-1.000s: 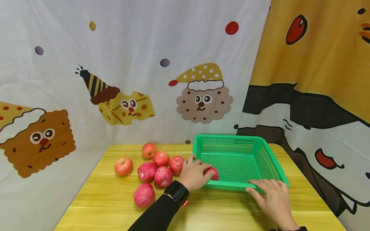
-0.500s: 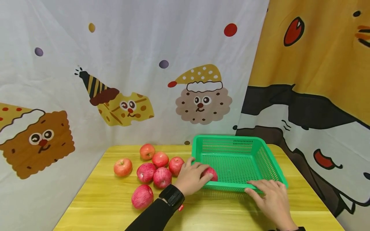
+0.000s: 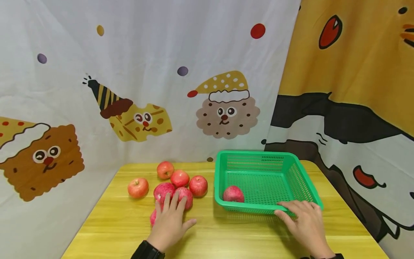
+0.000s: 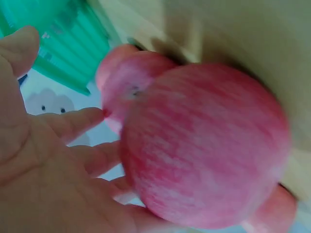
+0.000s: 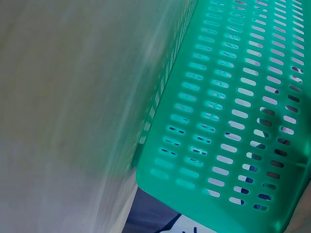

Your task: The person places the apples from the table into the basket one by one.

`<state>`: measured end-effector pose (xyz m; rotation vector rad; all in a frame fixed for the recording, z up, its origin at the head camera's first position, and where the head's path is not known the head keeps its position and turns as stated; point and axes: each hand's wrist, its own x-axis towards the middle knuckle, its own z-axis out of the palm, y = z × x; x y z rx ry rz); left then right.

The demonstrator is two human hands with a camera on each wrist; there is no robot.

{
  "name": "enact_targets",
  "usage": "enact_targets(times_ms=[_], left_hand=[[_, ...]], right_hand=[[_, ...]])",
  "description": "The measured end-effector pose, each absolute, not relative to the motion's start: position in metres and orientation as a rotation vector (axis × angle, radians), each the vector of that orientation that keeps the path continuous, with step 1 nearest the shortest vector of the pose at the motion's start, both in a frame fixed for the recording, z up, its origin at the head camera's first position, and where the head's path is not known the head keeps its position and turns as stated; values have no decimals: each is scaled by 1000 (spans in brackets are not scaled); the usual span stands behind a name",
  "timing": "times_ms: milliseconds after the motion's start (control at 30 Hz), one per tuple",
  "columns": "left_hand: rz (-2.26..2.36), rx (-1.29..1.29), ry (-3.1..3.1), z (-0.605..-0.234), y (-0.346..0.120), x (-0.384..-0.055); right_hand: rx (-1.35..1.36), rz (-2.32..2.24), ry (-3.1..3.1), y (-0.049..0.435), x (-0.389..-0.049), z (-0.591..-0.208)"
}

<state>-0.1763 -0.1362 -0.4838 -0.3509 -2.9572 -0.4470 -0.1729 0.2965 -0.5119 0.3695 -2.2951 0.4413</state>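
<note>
Over the front apples at the left hovers my left hand [image 3: 169, 223], fingers spread and straight, holding nothing. In the left wrist view, a large red apple [image 4: 206, 145] is close to its fingertips; whether they touch cannot be told. The head view shows that front apple [image 3: 153, 217] mostly hidden behind the hand. A single red apple [image 3: 233, 194] lies inside the green plastic basket [image 3: 268, 208], at its near left corner. My right hand [image 3: 304, 225] grips the basket's near rim towards the right, its fingers over the edge and thumb in front.
Several more apples cluster left of the basket, including one by its left side [image 3: 198, 186] and a lone orange-red apple [image 3: 138, 187] farthest left. All stand on a wooden table [image 3: 226, 237]. A printed cloth [image 3: 181, 43] hangs behind the table.
My left hand has let go of the apple in the basket and moved left and nearer, to the front apples. That apple stays in the basket. My right hand keeps its place on the rim.
</note>
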Motion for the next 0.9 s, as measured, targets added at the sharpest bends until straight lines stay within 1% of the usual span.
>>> enact_targets(times_ms=[267, 533, 900], left_hand=[[-491, -129, -2980, -497, -165, -164], [-492, -121, -2921, -508, -183, -158], [-598, -19, -2955, -506, -192, -158]], right_hand=[[371, 422, -2290, 297, -172, -513], [370, 432, -2278, 298, -171, -513], [367, 418, -2294, 298, -170, -513]])
